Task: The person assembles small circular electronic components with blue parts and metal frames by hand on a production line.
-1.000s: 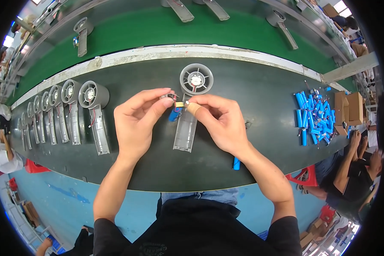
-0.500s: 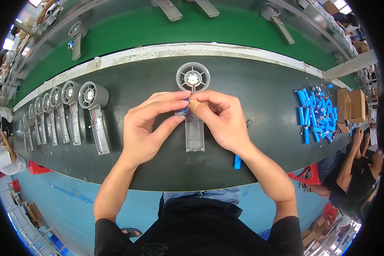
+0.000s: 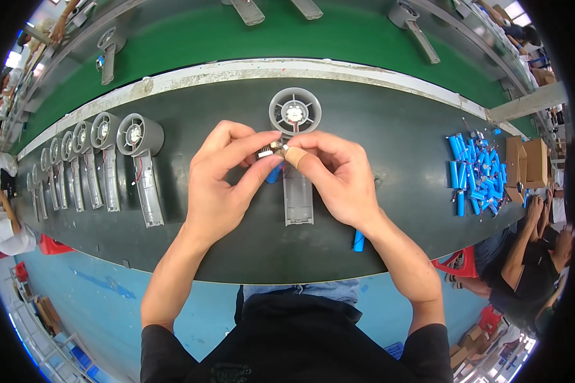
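Note:
My left hand [image 3: 223, 175] pinches a small circuit board [image 3: 264, 152] with pale parts on it between thumb and fingertips. Close against it, my right hand [image 3: 338, 175] has thumb and index finger closed on a tiny white plug [image 3: 286, 147]; a tan wrap covers part of one digit. Both hands hover over a grey fan housing [image 3: 294, 112], whose open handle shell [image 3: 298, 203] points toward me. Part of a blue cylindrical battery [image 3: 275, 173] shows beneath my left fingertips. Another blue battery [image 3: 358, 241] lies by my right forearm, partly hidden.
Several grey fan housings [image 3: 140, 135] stand in a row on the left of the dark table [image 3: 236, 265]. At right, a pile of blue batteries [image 3: 473, 166] lies beside a cardboard box [image 3: 533, 163]. Beyond a pale rail [image 3: 287, 66], a green belt [image 3: 191, 41] carries more fans.
The piece in my left fingers has turned from its blue face to show the circuit board's parts. A blue battery now shows beneath it. My hands remain close together over the handle.

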Tool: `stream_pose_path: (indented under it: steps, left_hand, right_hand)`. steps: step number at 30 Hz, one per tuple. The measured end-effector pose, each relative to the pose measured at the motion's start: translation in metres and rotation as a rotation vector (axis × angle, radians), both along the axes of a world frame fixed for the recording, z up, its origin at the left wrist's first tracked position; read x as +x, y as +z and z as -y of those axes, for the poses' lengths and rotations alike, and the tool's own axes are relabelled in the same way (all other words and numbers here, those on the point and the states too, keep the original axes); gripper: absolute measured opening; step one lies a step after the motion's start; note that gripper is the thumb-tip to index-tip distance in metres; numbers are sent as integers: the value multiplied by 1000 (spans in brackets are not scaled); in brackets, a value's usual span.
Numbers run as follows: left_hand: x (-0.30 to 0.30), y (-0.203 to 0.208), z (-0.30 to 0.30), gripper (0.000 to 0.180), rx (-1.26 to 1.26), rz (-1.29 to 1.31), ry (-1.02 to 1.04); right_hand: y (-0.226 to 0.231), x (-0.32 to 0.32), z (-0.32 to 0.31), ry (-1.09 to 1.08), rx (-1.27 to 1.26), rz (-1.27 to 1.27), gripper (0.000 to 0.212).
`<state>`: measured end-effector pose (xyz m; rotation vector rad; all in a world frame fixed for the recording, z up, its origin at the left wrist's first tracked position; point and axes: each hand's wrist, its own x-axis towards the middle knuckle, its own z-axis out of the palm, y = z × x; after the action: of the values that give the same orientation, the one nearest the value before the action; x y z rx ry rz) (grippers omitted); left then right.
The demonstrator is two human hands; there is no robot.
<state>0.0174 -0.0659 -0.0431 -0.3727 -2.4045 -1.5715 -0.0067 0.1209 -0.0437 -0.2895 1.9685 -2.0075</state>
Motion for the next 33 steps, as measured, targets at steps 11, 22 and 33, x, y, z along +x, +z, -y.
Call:
stream_pose_path:
  steps: [11,22,33]
  left_hand:
    - [4,5,-1,35,-32,35,-51]
    - [4,7,0,40,-137,-60,-75]
    - [11,8,-2,38,-212,-113,-74]
  right_hand:
    - [4,0,-3,42,15,14,12]
    - [6,-1,-1,6,-14,52,14]
    - [-1,-3,-1,-91,258,-408,10]
